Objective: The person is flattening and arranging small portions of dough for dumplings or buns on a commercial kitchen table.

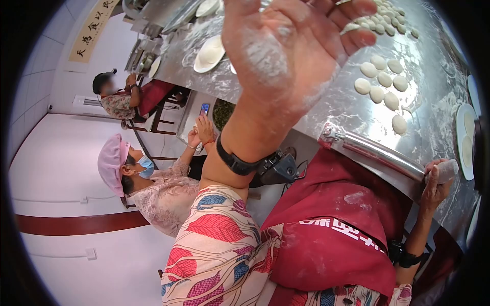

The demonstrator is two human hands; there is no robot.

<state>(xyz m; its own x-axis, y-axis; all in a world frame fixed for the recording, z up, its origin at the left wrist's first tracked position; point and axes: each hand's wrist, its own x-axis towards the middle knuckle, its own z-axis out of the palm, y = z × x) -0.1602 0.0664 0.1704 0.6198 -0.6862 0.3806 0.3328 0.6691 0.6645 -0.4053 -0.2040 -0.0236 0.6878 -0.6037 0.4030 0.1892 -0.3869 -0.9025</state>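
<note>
My left hand (291, 56) is raised close to the camera, palm toward me and dusted with flour. Its fingers are apart, some cut off by the top edge, and nothing lies in the palm. At the near edge of the metal table (332, 109) is a shiny metal rolling pin (380, 150). My right hand (435, 183) is closed around its far-right end, by a whitish, floury end piece. Several flat dough rounds (384, 79) lie on the floured table beyond the pin. Small dough pieces (390, 18) are clustered farther back.
White plates with dough rounds stand at the right edge (461, 153) and the upper left (196, 66). A person in a pink cap (113, 158) sits to my left with a phone (204, 109). Another person in a dark cap (117, 102) is behind. A dark-filled tray (223, 113) stands between.
</note>
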